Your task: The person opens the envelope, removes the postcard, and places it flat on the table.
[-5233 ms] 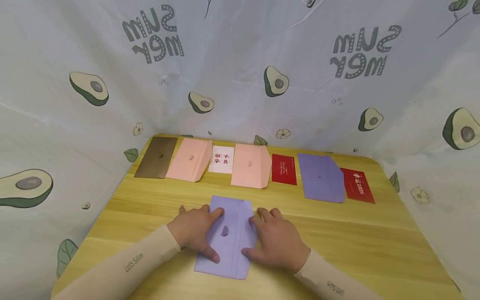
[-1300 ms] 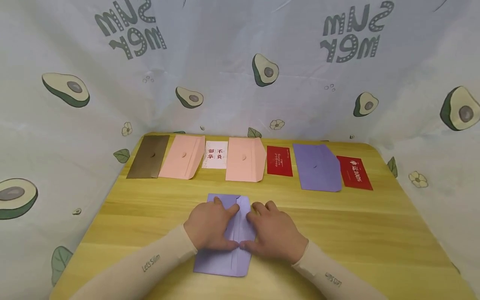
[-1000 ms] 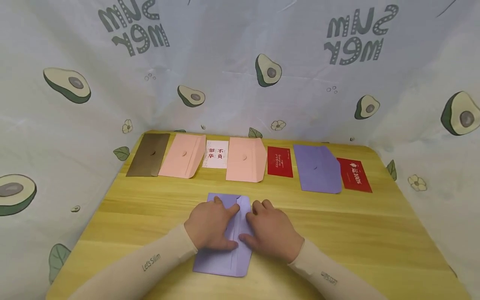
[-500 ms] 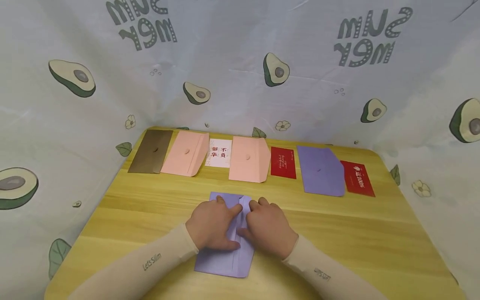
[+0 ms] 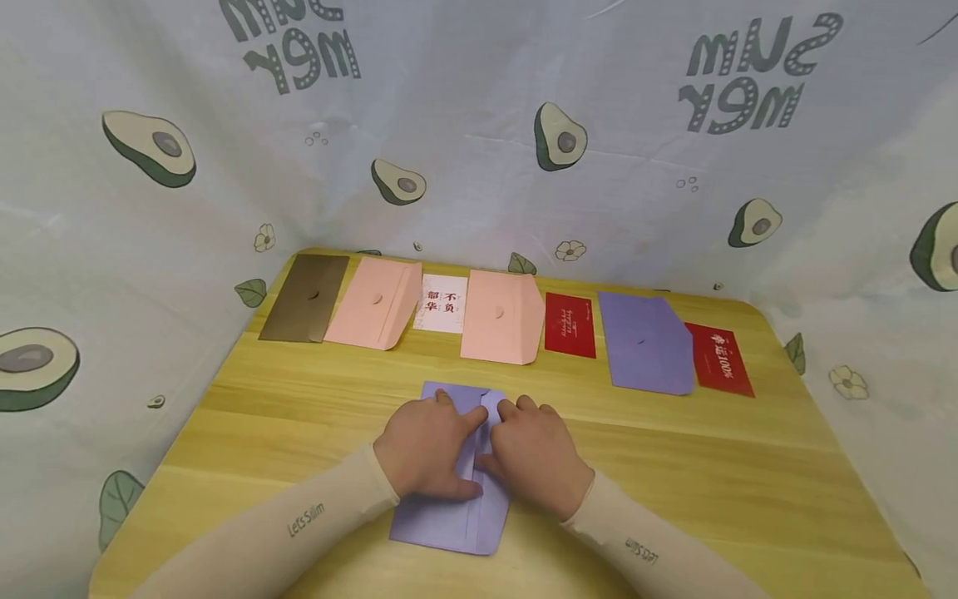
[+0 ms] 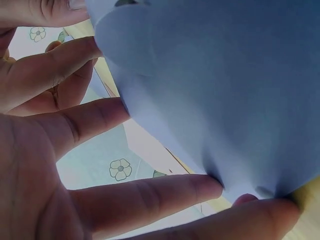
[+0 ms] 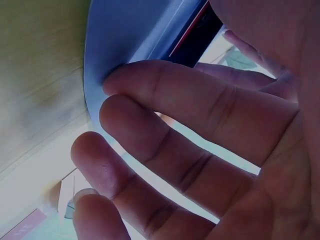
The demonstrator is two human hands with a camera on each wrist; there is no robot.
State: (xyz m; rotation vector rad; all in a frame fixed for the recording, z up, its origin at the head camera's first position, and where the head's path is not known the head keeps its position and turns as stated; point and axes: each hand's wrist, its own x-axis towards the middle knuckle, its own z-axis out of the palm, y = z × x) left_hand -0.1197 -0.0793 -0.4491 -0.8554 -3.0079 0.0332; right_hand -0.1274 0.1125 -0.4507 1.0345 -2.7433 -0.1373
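Observation:
A purple envelope (image 5: 434,524) lies on the table with its flap to the right. Across its body rests my left hand (image 5: 430,445), thumb and index finger spread, with their tips by the flap crease. In the left wrist view several fingertips (image 6: 205,186) touch the paper. My right hand (image 5: 542,453) grips the flap side, fingers bent and thumb tip at the mouth. The right wrist view shows the index finger (image 7: 150,82) on the flap and a thin red edge (image 7: 187,30) beside the dark gap of the mouth. Most of the envelope's middle is covered by the hands.
Along the wooden table's (image 5: 674,516) back lie a brown envelope (image 5: 303,299), two pink envelopes (image 5: 374,301), a white card (image 5: 441,316), a red card (image 5: 569,324), another purple envelope (image 5: 644,345) and a second red card (image 5: 722,362). An avocado-print curtain (image 5: 479,83) hangs behind.
My left hand has moved rightward over the envelope, from its left part to near the crease. My right fingers have bent more, and the right thumb has shifted up along the mouth.

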